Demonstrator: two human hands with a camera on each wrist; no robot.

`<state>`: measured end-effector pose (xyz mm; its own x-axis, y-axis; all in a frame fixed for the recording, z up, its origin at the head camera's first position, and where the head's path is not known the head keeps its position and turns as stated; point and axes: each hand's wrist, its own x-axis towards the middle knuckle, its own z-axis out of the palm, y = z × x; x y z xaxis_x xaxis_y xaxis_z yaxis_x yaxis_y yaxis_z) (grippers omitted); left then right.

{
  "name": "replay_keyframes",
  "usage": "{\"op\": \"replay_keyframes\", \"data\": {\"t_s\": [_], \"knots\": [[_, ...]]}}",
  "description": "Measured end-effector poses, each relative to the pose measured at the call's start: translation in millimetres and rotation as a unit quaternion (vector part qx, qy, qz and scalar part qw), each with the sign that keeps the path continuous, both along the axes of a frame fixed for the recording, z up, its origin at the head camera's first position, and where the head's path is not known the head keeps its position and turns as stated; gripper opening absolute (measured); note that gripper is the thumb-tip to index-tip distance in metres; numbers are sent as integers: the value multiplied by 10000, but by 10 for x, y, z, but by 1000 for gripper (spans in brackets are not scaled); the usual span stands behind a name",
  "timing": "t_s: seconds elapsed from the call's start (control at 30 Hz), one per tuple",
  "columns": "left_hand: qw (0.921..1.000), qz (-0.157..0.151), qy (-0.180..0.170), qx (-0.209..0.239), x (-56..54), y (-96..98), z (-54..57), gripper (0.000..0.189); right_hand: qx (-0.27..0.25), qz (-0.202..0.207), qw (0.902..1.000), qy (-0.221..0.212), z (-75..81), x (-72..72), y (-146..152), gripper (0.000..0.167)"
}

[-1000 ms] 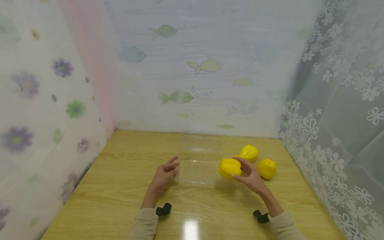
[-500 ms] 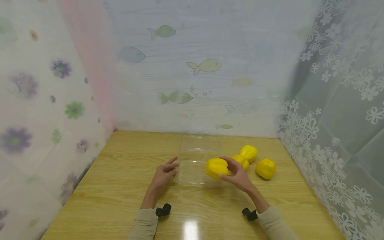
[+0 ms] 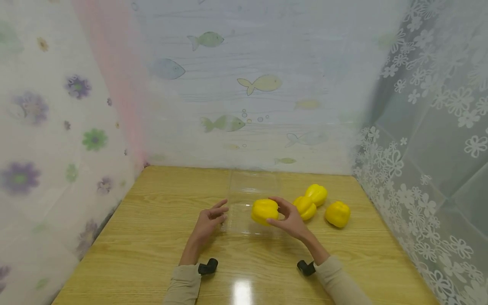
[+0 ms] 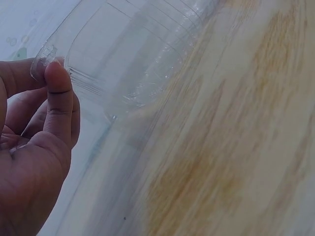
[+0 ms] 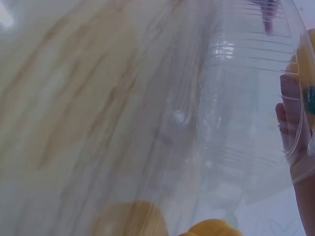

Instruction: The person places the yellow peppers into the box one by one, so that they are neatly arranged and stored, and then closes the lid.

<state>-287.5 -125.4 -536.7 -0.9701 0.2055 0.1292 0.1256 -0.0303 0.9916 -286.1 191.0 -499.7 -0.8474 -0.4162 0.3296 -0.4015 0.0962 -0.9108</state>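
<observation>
A yellow bell pepper is in my right hand, gripped between thumb and fingers. It hangs over the near half of a clear plastic clamshell box, whose lid lies folded back. My left hand is at the box's left side. In the left wrist view, its thumb and finger pinch the box's rim at a corner. The right wrist view shows the held pepper and the right hand partly through the clear wall.
On the wooden table, right of the box, lie more yellow bell peppers: one near the box, one behind it and one farther right. Patterned curtains hang at the back and both sides.
My right hand has carried the bell pepper leftward, from the box's right edge to above its near half. The left hand has stayed at the box's left side.
</observation>
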Motion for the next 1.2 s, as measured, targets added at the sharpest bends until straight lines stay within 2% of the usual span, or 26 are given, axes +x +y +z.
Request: {"op": "replay_keyframes", "data": {"t_s": [0.2, 0.37, 0.53, 0.67, 1.07, 1.2], "knots": [[9999, -57, -34, 79, -6, -3, -11, 36, 439, -340, 9983, 166, 8, -53, -75, 64], [9999, -82, -29, 76, -3, 6, -11, 37, 584, -457, 9972, -56, -2, -89, -125, 66], [10000, 11, 2, 6, 1, 15, -9, 36, 695, -563, 9952, -390, 4, -115, -168, 67], [9999, 102, -11, -53, -2, 23, -16, 34, 779, -656, 9936, -496, 14, -134, -195, 69], [9998, 183, 30, -71, -6, 38, -23, 33, 784, -339, 9945, -608, -12, -241, -284, 74], [9998, 170, 30, -42, -2, 38, -29, 32, 763, -362, 9947, -591, -17, -274, -336, 71]]}}
